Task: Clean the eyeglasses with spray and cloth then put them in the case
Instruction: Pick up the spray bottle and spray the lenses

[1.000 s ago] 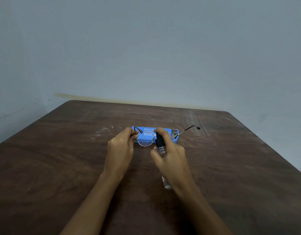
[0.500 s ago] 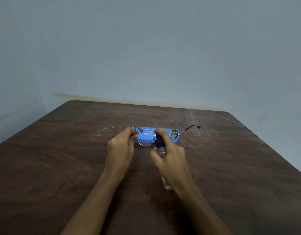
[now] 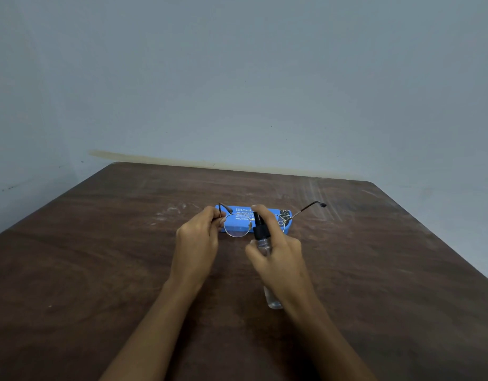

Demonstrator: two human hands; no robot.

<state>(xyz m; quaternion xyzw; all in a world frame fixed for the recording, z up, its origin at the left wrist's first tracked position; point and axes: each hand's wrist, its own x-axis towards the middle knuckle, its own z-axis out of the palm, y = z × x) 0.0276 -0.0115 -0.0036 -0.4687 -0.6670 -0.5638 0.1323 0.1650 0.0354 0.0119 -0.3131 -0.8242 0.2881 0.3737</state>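
Observation:
My left hand [image 3: 197, 240] pinches the left hinge of thin metal-framed eyeglasses [image 3: 237, 226], held unfolded just above the table, one temple sticking out to the right. My right hand [image 3: 278, 254] grips a small clear spray bottle [image 3: 262, 237] with a black pump top; the forefinger rests on the pump and the nozzle points at the lenses from close by. Behind the glasses lies a closed blue case [image 3: 241, 210] with white print, partly hidden by hands and lenses. I see no cloth.
The dark brown wooden table [image 3: 100, 257] carries pale scuff marks near the case and at the back right. Its far edge meets a plain grey-blue wall; the right edge drops off at the frame's side.
Almost nothing has moved. The spray bottle and my right hand have shifted very slightly; the glasses stay in the same place over the case.

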